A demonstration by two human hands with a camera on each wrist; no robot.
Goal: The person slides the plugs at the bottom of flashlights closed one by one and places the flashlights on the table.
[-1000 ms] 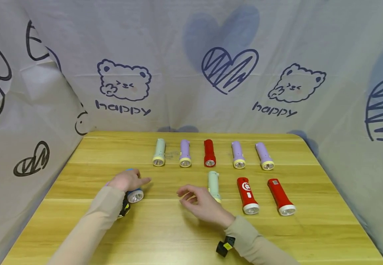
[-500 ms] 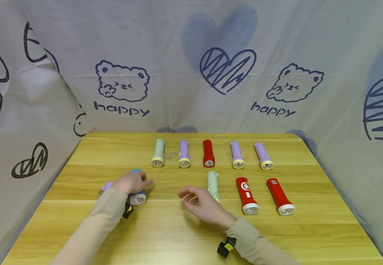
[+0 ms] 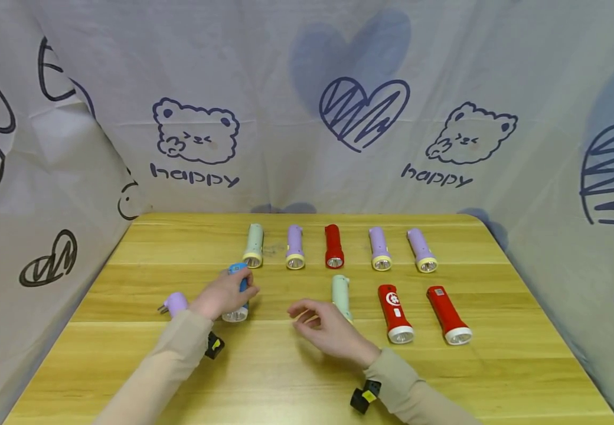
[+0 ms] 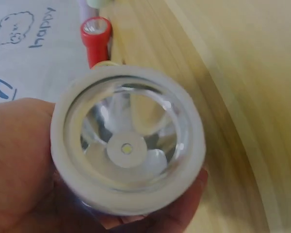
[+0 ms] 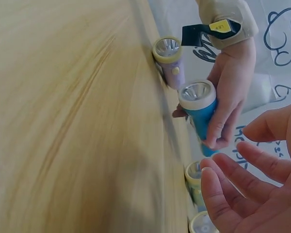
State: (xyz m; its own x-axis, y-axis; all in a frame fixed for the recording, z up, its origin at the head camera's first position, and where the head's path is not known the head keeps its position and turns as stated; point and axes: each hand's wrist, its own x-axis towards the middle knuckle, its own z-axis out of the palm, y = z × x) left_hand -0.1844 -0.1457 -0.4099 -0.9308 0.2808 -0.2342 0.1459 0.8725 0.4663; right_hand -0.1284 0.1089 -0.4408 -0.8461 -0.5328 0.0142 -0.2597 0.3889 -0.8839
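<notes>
A blue flashlight with a white head is gripped by my left hand over the left part of the table. In the left wrist view its lens faces the camera, and fingers curl around the body. The right wrist view shows the thumb and fingers around the blue flashlight, which is held off the table. My right hand hovers near the table's middle, fingers loosely bent and holding nothing. Just behind it lies a mint flashlight, its head partly hidden. A purple flashlight lies left of my left hand, partly covered.
Along the back of the wooden table lie a mint flashlight, a purple one, a red one and two more purple ones. Two red flashlights with white heads lie to the right. White printed cloth surrounds the table.
My left hand has carried the blue flashlight to the right and slightly away, uncovering more of the purple flashlight at the left. The right hand has stayed nearly still.
</notes>
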